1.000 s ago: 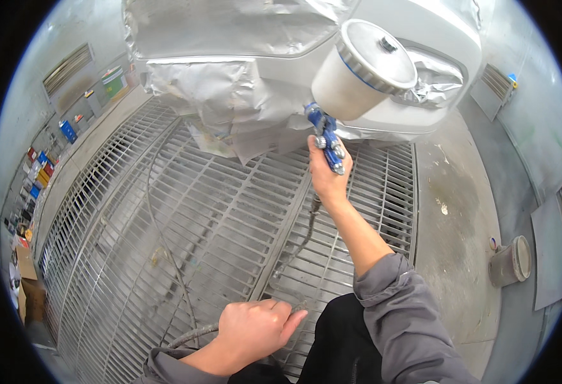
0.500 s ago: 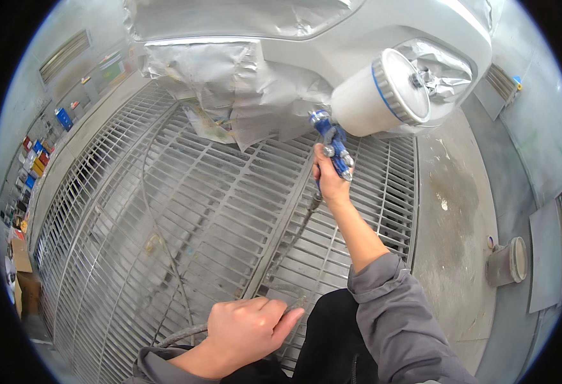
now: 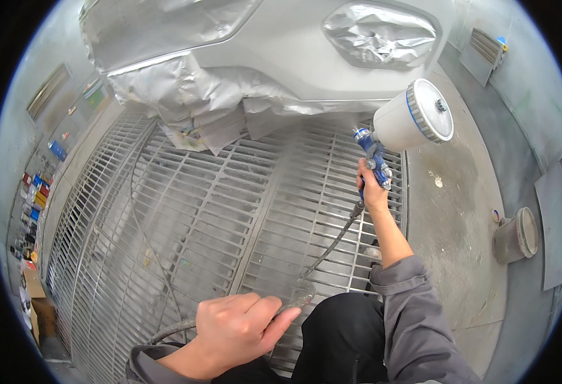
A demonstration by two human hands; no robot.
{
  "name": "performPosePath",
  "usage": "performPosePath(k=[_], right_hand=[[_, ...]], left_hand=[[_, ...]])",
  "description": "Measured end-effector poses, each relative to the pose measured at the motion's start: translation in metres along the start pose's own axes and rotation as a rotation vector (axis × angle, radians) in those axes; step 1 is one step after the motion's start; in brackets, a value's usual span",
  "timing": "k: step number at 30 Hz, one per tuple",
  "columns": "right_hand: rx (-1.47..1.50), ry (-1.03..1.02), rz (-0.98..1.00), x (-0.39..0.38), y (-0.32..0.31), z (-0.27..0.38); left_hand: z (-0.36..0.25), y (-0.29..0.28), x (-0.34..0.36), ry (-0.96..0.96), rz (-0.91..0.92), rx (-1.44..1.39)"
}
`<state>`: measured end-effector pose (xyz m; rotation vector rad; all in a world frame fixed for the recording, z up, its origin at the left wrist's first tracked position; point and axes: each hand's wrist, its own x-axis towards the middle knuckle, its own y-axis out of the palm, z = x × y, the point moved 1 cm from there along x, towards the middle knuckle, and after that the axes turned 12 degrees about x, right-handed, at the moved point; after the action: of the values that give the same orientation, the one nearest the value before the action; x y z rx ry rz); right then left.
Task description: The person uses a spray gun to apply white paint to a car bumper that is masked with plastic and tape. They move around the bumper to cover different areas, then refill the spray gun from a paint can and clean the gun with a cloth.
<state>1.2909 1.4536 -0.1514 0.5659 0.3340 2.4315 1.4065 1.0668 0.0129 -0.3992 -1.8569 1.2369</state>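
Note:
My right hand [image 3: 374,187] is wrapped round the grip of a blue spray gun [image 3: 376,157], arm stretched forward. A white paint cup [image 3: 411,116] with a lidded end sits on the gun, tilted up to the right. Faint mist hangs in front of the nozzle, near the lower edge of a silver-grey car bumper [image 3: 287,70]. Close to my knees, my left hand [image 3: 236,329] is closed round the dark air hose [image 3: 301,299], which runs on up to the gun's handle. Crumpled masking film [image 3: 185,89] covers parts of the car.
Metal floor grating [image 3: 223,217] lies beneath, with another thin hose [image 3: 141,224] across it. Bottles and cans [image 3: 36,192] line the left wall, above a cardboard box [image 3: 38,301]. A grey bucket [image 3: 515,235] stands at the right, near a leaning panel [image 3: 555,230].
The spray gun has moved right and lower in view, away from the masked opening in the bumper. More mist shows. My left hand still holds the hose, nearly unmoved.

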Motion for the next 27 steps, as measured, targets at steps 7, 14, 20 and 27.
performPosePath(k=[7,14,20,27], right_hand=[[-0.07,-0.07,-0.116,0.041,-0.085,0.037],[-0.03,-0.16,-0.243,0.09,-0.16,0.042],[-0.021,-0.226,-0.371,0.127,-0.205,0.052],[0.235,-0.285,-0.719,0.146,-0.199,0.052]], left_hand=[[-0.04,0.018,0.037,0.031,-0.014,-0.005],[-0.077,0.042,0.073,0.071,0.005,0.009],[-0.103,0.036,0.094,0.004,0.055,0.026],[-0.093,0.013,0.085,-0.051,-0.027,0.072]])
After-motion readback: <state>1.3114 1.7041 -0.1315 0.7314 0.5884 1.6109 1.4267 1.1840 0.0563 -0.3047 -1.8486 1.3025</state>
